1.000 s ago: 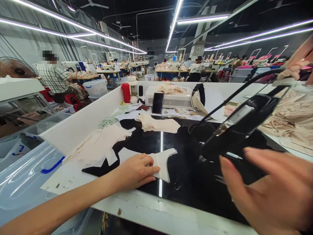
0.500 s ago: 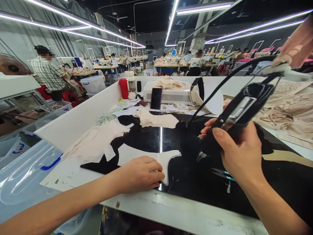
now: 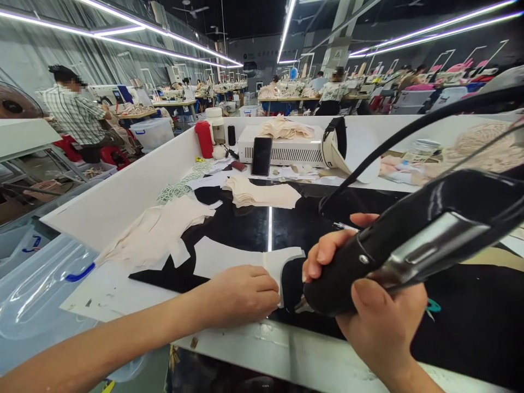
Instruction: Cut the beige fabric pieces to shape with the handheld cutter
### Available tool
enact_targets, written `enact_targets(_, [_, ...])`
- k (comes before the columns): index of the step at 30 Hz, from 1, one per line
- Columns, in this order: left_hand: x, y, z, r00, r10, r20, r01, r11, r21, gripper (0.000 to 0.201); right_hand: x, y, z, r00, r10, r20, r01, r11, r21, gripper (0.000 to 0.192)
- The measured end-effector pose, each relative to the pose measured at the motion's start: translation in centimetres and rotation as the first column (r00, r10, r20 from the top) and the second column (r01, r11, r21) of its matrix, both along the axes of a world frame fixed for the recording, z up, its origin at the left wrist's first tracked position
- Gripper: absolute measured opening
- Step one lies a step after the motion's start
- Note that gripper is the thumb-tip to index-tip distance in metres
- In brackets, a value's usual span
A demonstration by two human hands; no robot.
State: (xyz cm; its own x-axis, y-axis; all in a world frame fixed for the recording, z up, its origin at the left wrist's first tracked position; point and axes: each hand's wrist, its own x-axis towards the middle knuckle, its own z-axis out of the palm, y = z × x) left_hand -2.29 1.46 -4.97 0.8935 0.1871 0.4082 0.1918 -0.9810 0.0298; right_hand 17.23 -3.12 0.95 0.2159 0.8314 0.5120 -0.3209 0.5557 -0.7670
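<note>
My right hand [image 3: 376, 322] wraps round a black corded hand tool [image 3: 393, 245] with a silver lever along its side. The thumb lies near the lever. Its narrow metal tip [image 3: 303, 307] points down and left, near the right edge of a white, shaped fabric piece [image 3: 229, 259]. On that piece's front right part rests my left hand [image 3: 241, 295], fingers curled and pressed together at the edge; the thumb is hidden. Teal-handled snips [image 3: 433, 307] lie on the black tabletop, partly hidden behind my right hand.
Stacks of cream cut pieces [image 3: 262, 194] and pale fabric [image 3: 151, 234] lie behind and left. A phone [image 3: 261, 156] leans against a vented white box [image 3: 282, 144]. The tool's black cable [image 3: 368, 158] arches over the right side. A clear bin [image 3: 36, 295] stands left.
My right hand has brought the tool down, left and closer, its tip now near the white piece. Another hand at the upper right has gone from view. My left hand has barely moved.
</note>
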Motion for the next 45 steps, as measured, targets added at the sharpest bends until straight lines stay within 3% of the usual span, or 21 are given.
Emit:
enact_targets(5, [0.2,-0.2,-0.2,0.997,0.063,0.053,-0.055,0.988,-0.143,0.026,-0.8,0.0,-0.6,1.0,0.006,-0.03,-0.006,1.0,0.023,0.048])
enact_targets(22, [0.5,0.0,-0.6,0.997,0.036,0.063,-0.029,0.993,-0.114,0.024,-1.4,0.6,-1.1,0.997,-0.069,0.017,0.069,0.998,0.006,0.05])
enact_targets(33, [0.3,0.3,-0.3,0.994,0.099,0.039,-0.081,0.939,-0.336,0.022,-1.3,0.5,-1.1,0.992,-0.104,0.068,0.104,0.995,-0.007,0.052])
enact_targets(45, [1.1,0.4,-1.1,0.985,0.164,0.055,-0.139,0.939,-0.314,0.008,-1.4,0.5,-1.2,0.994,-0.098,0.051,0.098,0.995,0.0,0.05])
